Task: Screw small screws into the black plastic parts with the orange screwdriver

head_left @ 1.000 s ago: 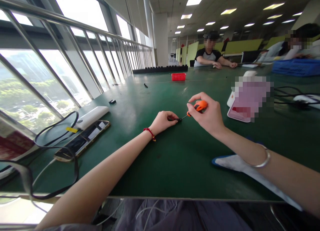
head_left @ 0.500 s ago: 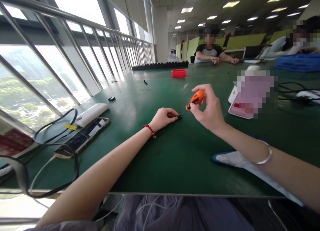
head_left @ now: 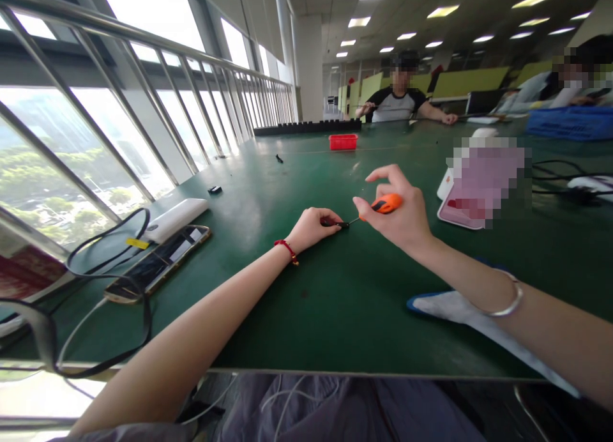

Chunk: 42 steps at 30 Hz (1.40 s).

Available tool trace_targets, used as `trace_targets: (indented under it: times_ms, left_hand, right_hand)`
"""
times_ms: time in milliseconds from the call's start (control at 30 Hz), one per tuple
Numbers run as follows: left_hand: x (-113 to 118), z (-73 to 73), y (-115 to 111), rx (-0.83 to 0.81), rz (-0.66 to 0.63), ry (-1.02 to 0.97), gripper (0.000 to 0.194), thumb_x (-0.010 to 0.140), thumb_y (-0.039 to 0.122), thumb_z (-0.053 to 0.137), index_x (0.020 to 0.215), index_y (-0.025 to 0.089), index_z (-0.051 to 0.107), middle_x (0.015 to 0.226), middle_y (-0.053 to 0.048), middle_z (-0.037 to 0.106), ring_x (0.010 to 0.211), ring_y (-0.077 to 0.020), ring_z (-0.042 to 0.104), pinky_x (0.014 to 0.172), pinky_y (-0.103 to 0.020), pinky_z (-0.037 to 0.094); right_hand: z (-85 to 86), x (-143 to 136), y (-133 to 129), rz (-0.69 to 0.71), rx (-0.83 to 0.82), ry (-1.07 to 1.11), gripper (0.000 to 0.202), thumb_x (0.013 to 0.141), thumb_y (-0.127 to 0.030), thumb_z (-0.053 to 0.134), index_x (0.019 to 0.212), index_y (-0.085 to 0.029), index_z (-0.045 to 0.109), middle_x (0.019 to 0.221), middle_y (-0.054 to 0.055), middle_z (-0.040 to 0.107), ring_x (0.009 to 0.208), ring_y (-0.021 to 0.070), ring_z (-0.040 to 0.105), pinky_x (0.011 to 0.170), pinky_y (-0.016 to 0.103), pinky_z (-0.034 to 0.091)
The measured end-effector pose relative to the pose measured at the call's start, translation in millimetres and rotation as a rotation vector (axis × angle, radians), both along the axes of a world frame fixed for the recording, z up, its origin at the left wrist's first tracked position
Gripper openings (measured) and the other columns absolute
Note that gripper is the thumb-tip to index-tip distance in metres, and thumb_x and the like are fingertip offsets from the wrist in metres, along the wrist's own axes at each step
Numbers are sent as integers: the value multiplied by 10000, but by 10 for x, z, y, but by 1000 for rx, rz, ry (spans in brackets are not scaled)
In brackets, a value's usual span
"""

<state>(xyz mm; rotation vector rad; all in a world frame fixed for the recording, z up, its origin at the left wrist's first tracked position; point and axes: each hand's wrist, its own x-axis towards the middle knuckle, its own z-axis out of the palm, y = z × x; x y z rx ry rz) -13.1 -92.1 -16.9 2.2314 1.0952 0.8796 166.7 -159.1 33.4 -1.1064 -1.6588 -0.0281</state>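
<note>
My left hand (head_left: 313, 228) rests low over the green table and pinches a small dark part (head_left: 341, 225) between thumb and fingers. The fingers hide much of that part, so its kind cannot be made out. In my right hand (head_left: 401, 215) is a screwdriver (head_left: 389, 204) with an orange and black handle. It leans nearly flat, and its thin shaft points left, the tip at the end of the dark part. My right thumb and index finger stand apart, while the handle lies against the other fingers.
A phone (head_left: 160, 263), a white power bank (head_left: 177, 218) and looping cables lie at left. A red tray (head_left: 343, 142) and a long black strip (head_left: 306, 128) stand farther back. At right are a pink-screened device (head_left: 483, 180) and a blue basket (head_left: 569, 122). A person (head_left: 397, 103) sits opposite.
The screwdriver's handle has dropped and swung right, so it lies flatter. My right thumb and index finger have come off its handle. My left hand has stayed put. The person opposite has raised a hand.
</note>
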Motion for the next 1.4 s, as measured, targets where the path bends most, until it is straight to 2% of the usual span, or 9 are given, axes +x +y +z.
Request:
trace_targets:
  times_ms: [133,233,367,567,767,967,1033,1200,1400]
  left_hand:
    - [-2,3,0,1,9,17,178,730,255,644,845,149,727,798,-34,716,734,-146,638,749,-262,507]
    - [-3,3,-1,6,5,11,179,729,247,643,852,146,726,803,-34,715,738,-144,637,755,-261,507]
    - [-5,0,1,4,2,2,181,727,245,644,854,144,724,799,-33,713,743,-145,638,766,-262,507]
    - [-7,1,3,4,6,18,186,732,261,640,852,148,726,806,-35,715,735,-148,636,758,-269,507]
    - [2,10,-7,-12,9,1,187,726,256,647,851,140,726,793,-40,716,735,-150,639,758,-269,513]
    - [1,22,-22,-9,21,22,179,729,248,644,849,145,728,811,-42,720,743,-152,645,768,-272,514]
    - [-3,16,-18,-2,17,18,178,731,250,645,850,145,726,810,-39,719,748,-149,645,774,-270,513]
    - [-6,9,-11,-5,5,9,185,733,256,645,853,140,724,800,-42,714,750,-154,642,764,-270,513]
    - [-2,33,-34,-11,17,24,187,738,256,637,858,144,727,820,-48,719,750,-159,642,766,-275,511]
  right_hand:
    - [0,-11,-20,67,-32,9,179,765,-372,581,693,-211,549,567,-22,531,535,134,510,557,267,389]
    - [-25,-2,2,104,45,9,127,739,-296,590,825,-213,547,637,-26,547,552,130,510,570,268,400]
    - [-24,8,21,82,77,3,326,690,-278,610,988,-217,493,688,-40,538,520,122,484,555,272,402]
    - [2,-15,-24,37,-30,-13,166,744,-375,597,726,-218,546,537,-32,517,513,137,489,563,271,394]
    - [-18,19,23,55,63,4,334,693,-271,607,1008,-232,503,663,-44,530,545,141,504,591,287,414]
    - [16,-16,-20,52,-65,16,161,749,-360,587,704,-208,557,593,-22,523,537,135,507,571,275,395]
    - [4,-20,-12,82,-34,36,112,738,-302,586,795,-208,568,635,-25,538,536,125,501,570,271,402]
    - [-8,0,25,90,5,52,454,670,-273,630,1096,-225,480,709,-43,544,528,125,494,529,267,400]
    - [14,-4,-2,55,-59,39,152,736,-342,602,670,-213,558,549,-31,513,509,125,490,543,265,387]
